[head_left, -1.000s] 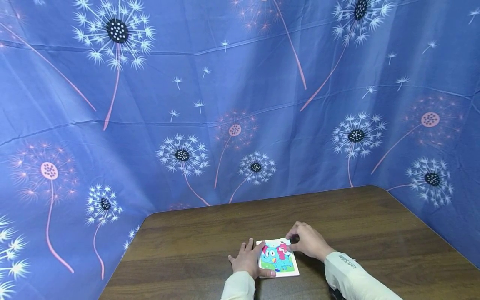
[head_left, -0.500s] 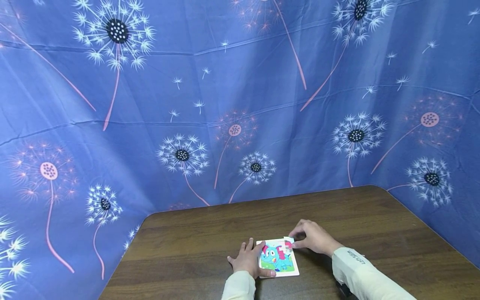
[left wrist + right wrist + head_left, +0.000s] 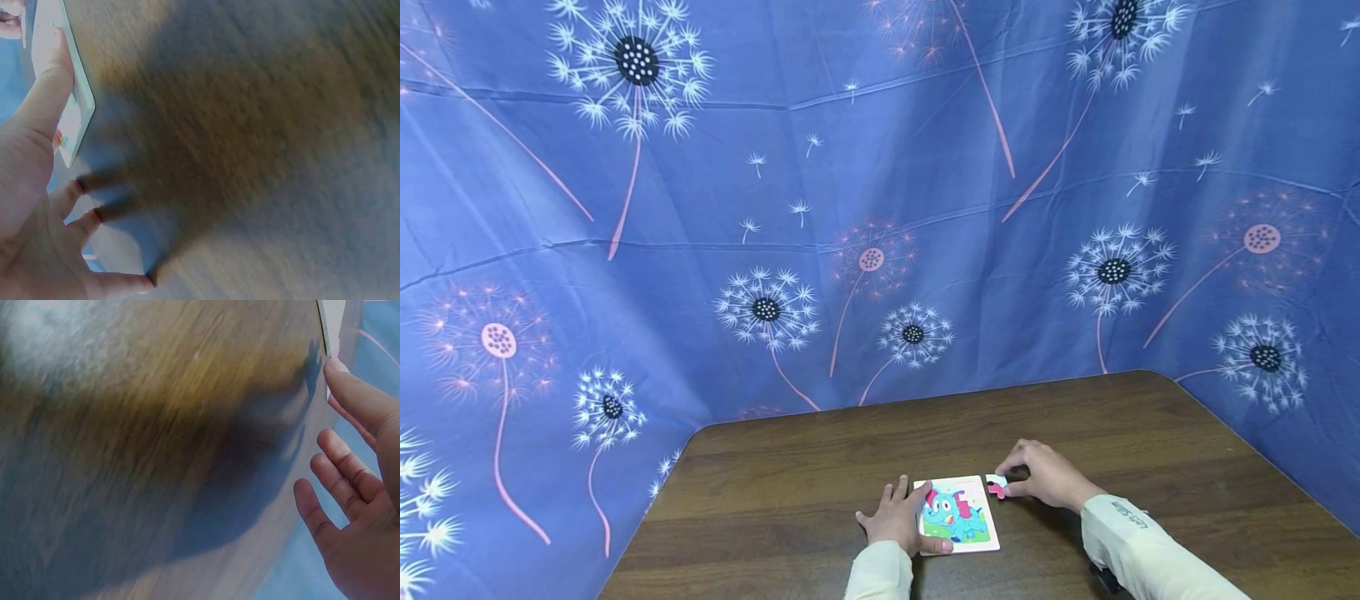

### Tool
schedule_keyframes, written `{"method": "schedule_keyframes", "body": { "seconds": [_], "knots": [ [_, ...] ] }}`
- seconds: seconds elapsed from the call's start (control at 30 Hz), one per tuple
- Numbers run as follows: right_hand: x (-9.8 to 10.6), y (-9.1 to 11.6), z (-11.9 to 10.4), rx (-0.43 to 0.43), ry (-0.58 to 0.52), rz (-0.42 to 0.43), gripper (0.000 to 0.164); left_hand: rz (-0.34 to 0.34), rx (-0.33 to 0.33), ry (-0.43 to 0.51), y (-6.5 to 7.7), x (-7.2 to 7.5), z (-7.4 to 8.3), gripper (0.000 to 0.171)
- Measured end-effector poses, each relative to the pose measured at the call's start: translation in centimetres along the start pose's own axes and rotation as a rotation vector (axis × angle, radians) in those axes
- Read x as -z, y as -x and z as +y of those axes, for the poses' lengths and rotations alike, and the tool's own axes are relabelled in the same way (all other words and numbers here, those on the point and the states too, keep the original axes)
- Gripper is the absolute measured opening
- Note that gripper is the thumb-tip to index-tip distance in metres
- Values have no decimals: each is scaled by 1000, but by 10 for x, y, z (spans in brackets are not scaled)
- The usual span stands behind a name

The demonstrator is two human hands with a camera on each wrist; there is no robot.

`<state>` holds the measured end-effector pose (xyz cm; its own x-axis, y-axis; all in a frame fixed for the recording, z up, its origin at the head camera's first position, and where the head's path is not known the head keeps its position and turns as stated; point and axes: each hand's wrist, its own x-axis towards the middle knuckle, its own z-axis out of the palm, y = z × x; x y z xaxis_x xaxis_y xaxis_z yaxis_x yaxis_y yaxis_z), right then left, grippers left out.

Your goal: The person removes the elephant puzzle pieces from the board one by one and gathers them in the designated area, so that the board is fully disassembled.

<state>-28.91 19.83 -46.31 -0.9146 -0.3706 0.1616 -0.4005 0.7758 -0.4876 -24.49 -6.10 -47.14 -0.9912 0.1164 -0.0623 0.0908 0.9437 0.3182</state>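
A square jigsaw board with a blue cartoon elephant picture lies on the table; its upper right corner shows a pale gap. My left hand rests with spread fingers at the board's left side, the thumb lying over its near edge. In the left wrist view the thumb presses on the board while the other fingertips touch the wood. Just right of the board, my right hand pinches a pink and white jigsaw piece between thumb and fingers. The right wrist view mostly hides that piece behind the thumb.
A brown wooden table with rounded far corners extends around the board. Behind it hangs a blue cloth printed with dandelions, which also drops along the sides.
My right hand has lifted the jigsaw piece out of the board's upper right corner and carried it right, off the board. The left hand has stayed in place.
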Motion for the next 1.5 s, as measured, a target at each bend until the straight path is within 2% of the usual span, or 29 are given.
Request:
{"method": "schedule_keyframes", "body": {
  "seconds": [0.13,0.33,0.8,1.1,1.37,1.5],
  "knots": [
    [-1,1,4,-20,5,-5,21,-1,1,-10,1,0,1,92],
    [0,3,9,-1,33,0,21,-1,3,-16,0,0,1,92],
    [-3,2,8,-100,75,-30,22,-9,3,-30,-1,-3,0,92],
    [-5,4,10,-88,64,-27,25,-19,5,-32,-1,-3,-1,92],
    [-5,6,7,-8,41,62,26,-16,5,-36,-4,-3,0,92],
    [-8,7,2,28,-4,89,27,-22,3,-38,-4,-2,0,91]
  ]
}}
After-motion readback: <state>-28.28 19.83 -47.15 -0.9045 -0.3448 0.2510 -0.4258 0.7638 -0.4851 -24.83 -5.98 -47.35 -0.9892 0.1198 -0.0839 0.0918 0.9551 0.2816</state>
